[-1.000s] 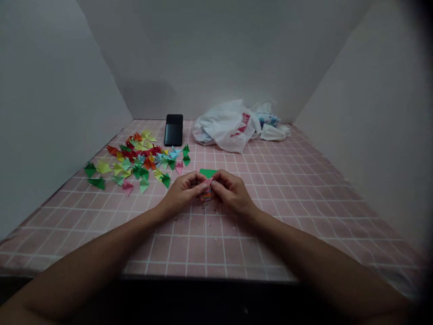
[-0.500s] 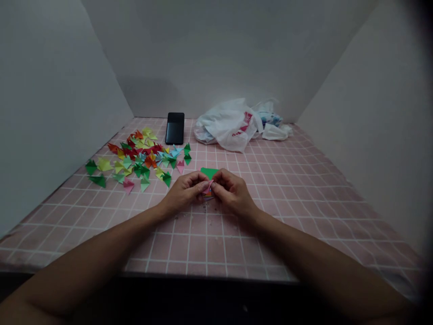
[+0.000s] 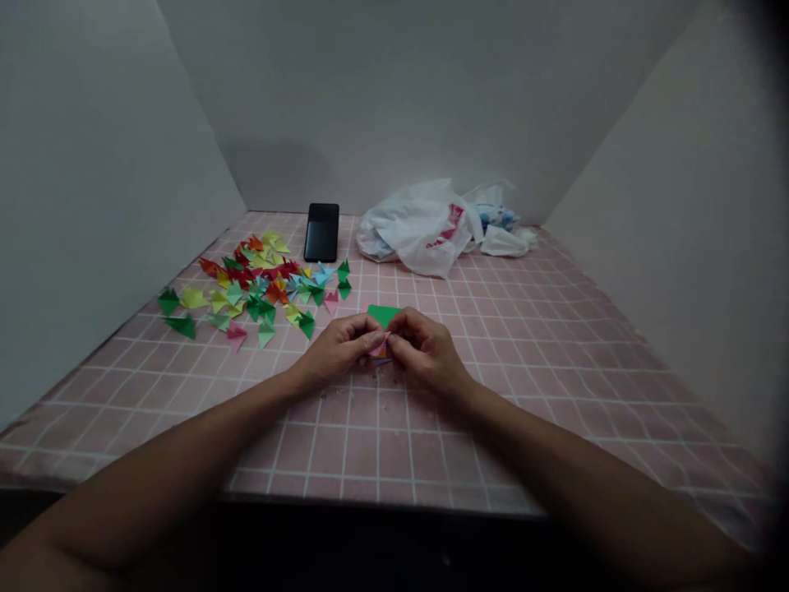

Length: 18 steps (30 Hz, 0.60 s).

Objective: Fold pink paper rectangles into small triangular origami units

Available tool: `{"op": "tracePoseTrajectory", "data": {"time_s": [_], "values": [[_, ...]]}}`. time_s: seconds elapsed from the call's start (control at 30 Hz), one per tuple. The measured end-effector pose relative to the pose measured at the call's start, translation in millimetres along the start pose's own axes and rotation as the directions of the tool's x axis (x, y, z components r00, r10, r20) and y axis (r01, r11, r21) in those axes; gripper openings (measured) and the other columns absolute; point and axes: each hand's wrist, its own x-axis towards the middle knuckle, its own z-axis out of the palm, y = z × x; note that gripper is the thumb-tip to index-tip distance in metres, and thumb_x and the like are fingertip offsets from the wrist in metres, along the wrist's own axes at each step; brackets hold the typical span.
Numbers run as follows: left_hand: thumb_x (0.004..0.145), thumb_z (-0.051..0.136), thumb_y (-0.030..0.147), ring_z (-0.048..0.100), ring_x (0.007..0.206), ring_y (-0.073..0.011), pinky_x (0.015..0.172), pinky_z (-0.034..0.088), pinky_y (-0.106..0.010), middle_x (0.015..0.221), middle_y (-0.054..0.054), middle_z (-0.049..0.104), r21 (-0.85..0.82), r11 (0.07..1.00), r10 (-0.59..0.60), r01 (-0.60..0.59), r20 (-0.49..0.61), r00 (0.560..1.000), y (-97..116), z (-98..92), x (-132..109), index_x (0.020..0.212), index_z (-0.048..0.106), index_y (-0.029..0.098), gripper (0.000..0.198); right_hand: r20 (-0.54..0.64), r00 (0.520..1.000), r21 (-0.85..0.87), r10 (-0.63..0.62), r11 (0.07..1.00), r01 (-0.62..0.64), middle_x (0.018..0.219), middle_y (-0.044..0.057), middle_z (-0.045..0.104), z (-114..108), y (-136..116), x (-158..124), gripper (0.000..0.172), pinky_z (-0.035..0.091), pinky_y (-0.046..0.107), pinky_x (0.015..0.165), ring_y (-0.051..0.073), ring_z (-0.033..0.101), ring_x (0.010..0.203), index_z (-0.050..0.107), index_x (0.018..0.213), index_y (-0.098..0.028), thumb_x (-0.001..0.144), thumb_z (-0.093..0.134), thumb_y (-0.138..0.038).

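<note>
Left hand (image 3: 338, 352) and right hand (image 3: 425, 353) both pinch a folded pink paper piece (image 3: 380, 345); green paper square (image 3: 383, 316) just behind it, paper triangle pile (image 3: 252, 288) to its left.

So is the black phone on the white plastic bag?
No, the black smartphone lies on the pink grid mat, left of the white plastic bag.

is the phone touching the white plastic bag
Apart. The head view shows a strip of pink grid mat between the black phone and the white plastic bag.
</note>
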Motion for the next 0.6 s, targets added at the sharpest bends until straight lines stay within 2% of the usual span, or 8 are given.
{"op": "tracePoseTrajectory", "data": {"time_s": [0.23,0.47,0.6], "values": [[0.085,0.072,0.04,0.05,0.058,-0.0078,0.056,0.047,-0.02,0.073,0.002,0.055,0.0,1.0,-0.017,0.017,-0.034,0.999,-1.4,0.0,-1.4,0.081,0.061,0.017,0.026,0.009,0.999,0.034,0.042,0.999,-0.042,0.064,-0.002,0.057,-1.2,-1.0,0.9,0.01,0.039,0.025,0.049,0.013,0.052,0.056,0.054,0.078,-0.023,0.085,0.061,-0.026],[0.086,0.069,0.041,0.05,0.064,-0.0097,0.061,0.051,-0.024,0.074,0.002,0.049,0.001,1.0,-0.03,0.03,0.004,1.0,0.2,-0.2,-1.9,0.077,0.055,0.018,0.029,0.044,0.997,0.044,0.07,0.996,-0.072,0.061,-0.003,0.056,0.2,3.3,0.7,0.012,0.039,0.025,0.046,0.012,0.052,0.05,0.053,0.078,-0.022,0.088,0.059,-0.027],[0.088,0.066,0.042,0.05,0.063,-0.0102,0.06,0.049,-0.025,0.073,0.003,0.049,0.005,0.999,-0.035,0.035,0.015,0.999,1.6,1.1,-2.7,0.077,0.052,0.018,0.03,0.081,0.991,0.114,0.102,0.987,-0.111,0.06,-0.004,0.058,0.5,5.9,0.9,0.014,0.041,0.024,0.043,0.01,0.053,0.045,0.053,0.081,-0.022,0.091,0.058,-0.031]]}}
